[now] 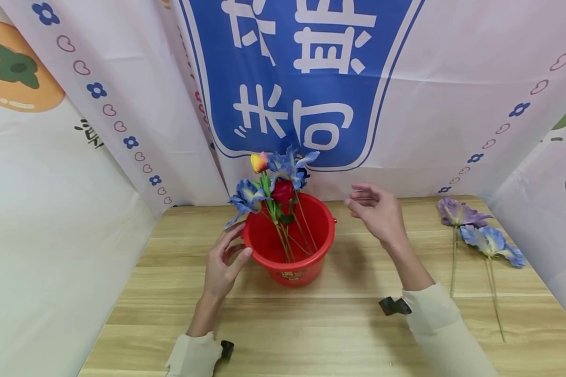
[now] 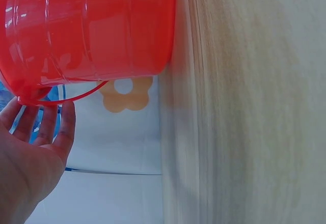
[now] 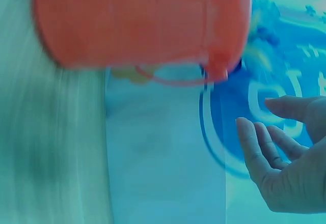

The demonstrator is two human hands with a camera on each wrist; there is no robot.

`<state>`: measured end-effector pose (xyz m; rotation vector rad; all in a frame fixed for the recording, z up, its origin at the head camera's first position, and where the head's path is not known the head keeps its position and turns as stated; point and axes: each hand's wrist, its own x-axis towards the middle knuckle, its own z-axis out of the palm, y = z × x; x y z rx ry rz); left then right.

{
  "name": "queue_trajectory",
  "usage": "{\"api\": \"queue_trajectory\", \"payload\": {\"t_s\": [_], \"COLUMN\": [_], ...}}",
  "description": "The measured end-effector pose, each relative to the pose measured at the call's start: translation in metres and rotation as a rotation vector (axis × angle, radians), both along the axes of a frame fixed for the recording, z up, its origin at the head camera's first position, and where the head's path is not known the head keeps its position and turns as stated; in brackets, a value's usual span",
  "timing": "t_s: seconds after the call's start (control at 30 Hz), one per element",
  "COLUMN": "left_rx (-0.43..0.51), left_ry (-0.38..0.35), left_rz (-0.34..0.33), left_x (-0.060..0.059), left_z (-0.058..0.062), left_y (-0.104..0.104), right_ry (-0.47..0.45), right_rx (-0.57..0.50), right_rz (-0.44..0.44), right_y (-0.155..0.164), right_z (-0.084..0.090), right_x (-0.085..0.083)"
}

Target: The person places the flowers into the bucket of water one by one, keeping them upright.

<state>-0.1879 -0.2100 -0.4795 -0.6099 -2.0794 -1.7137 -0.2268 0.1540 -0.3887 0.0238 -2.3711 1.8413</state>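
See the left hand (image 1: 221,271) at the left side of the red bucket (image 1: 313,269), with the thumb near the front of the rim and the fingers spread wide, only gently bent. In the left wrist view, find its fingertips up at the thin red handle (image 2: 84,96), touching or just beside it; cannot tell which. See the right hand (image 1: 378,213) in the air to the right of the bucket, apart from the rim, with thumb and fingers loosely bent and a gap between them. Find the bucket upright on the wooden desk (image 1: 311,330), toward the back. Note slender stems inside it, with blossoms above the rim: a blue iris (image 1: 246,198) at the left, a second blue iris (image 1: 285,166) higher up, a yellow and pink tulip (image 1: 259,162) between them, a red rose (image 1: 283,192) lower down and a dark blue flower (image 1: 304,178) partly hidden. At the right of the desk, find a purple flower (image 1: 458,212) and a loose blue flower (image 1: 492,242) lying close together, with stems toward the front. Behind, see a pale cloth (image 1: 453,78) with a blue panel (image 1: 283,68) bearing white characters. Note pale sleeves (image 1: 434,314) on both arms.
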Motion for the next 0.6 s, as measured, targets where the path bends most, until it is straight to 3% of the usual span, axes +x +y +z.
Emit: {"api": "queue_trajectory", "payload": {"t_s": [0.43, 0.6], "left_rx": [-0.003, -0.001], "left_ry": [-0.012, -0.021], "left_rz": [0.001, 0.0], "left_x": [0.001, 0.001], "left_z": [0.002, 0.001], "left_y": [-0.001, 0.0], "right_ry": [-0.019, -0.032], "right_rx": [0.015, -0.115], "right_rz": [-0.105, -0.127], "right_y": [0.099, 0.134], "right_z": [-0.025, -0.035], "right_x": [0.026, 0.036]}}
